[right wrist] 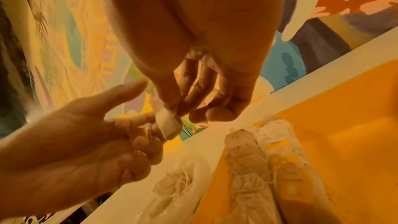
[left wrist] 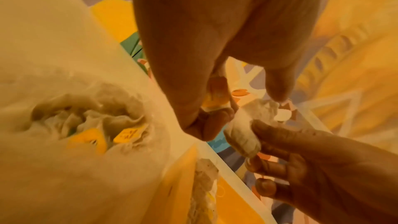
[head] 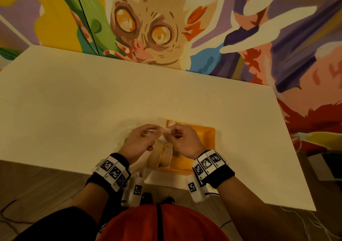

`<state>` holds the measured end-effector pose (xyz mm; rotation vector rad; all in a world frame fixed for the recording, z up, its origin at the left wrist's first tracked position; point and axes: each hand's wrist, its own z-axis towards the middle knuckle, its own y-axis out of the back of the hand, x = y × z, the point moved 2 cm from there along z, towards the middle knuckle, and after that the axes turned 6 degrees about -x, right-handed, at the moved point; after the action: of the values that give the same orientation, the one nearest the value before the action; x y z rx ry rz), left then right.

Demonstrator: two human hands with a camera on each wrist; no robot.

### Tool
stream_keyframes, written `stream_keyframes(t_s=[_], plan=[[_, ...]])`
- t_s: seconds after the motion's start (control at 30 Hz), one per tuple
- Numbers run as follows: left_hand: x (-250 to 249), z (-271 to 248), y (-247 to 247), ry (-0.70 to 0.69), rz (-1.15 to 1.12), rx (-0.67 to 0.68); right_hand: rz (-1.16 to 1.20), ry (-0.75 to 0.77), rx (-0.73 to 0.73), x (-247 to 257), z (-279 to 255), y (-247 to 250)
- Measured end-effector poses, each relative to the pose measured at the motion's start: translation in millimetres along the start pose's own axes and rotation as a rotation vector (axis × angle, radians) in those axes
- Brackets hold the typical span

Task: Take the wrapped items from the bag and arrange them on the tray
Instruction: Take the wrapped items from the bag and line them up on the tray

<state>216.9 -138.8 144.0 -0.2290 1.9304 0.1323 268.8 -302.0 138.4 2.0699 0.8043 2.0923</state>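
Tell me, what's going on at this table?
A person is moving tea bags out of a clear plastic bag onto an orange tray. Right now the left hand and right hand pinch one tea bag between them, held up above the tray's edge. A few tea bags already lie in the tray, and more are in the bag.

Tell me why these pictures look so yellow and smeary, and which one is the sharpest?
Head view: warm, dim light tints the white table cream; it is the sharpest, though wide-angle bending curves the table's edges. Left wrist view: the plastic bag is a soft blur close to the lens. Right wrist view: the orange tray glows saturated, and the left hand looks smeared.
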Motion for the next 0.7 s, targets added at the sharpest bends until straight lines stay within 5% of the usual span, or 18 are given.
stream_keyframes(t_s=[0.17,0.43,0.7], plan=[[-6.5,5.5,-7.3,-0.242,0.168,-0.102,0.001,0.005,0.019,-3.4,1.0,1.6],[4.8,7.3,-14.7,-0.13,0.092,-0.071,-0.03,-0.096,0.059,-19.3,-1.6,0.1],[22.9,14.9,-10.2,-0.119,0.49,-0.133,-0.388,-0.295,0.057,-43.5,-1.7,22.3]])
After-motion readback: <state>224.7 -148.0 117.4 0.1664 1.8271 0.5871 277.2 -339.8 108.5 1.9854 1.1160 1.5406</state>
